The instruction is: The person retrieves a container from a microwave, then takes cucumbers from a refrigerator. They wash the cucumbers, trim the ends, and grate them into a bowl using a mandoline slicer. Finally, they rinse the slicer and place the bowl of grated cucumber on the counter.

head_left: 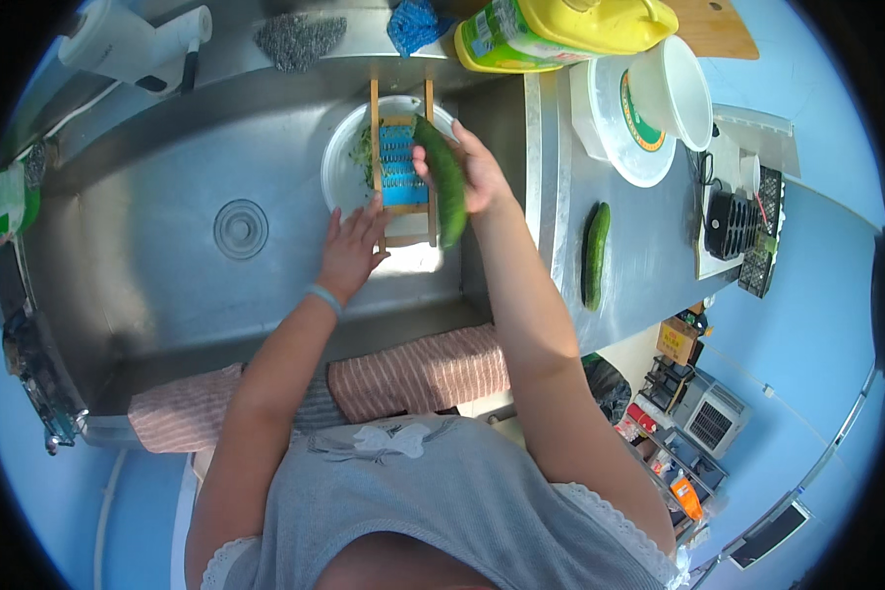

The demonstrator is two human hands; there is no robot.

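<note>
My right hand grips a dark green cucumber, slightly blurred, above the right side of a grater. The grater has a blue toothed plate set in a wooden frame. It lies across a white bowl in the steel sink, and green shreds cling inside the bowl at its left. With fingers spread, my left hand is at the lower left rail of the frame; whether it presses on the wood cannot be told. A second cucumber rests on the steel counter to the right.
The sink floor holds a drain at left. Striped towels drape the front edge. Behind stand a yellow jug, a blue crumpled bag and a steel scourer. Plastic tubs sit on the right counter.
</note>
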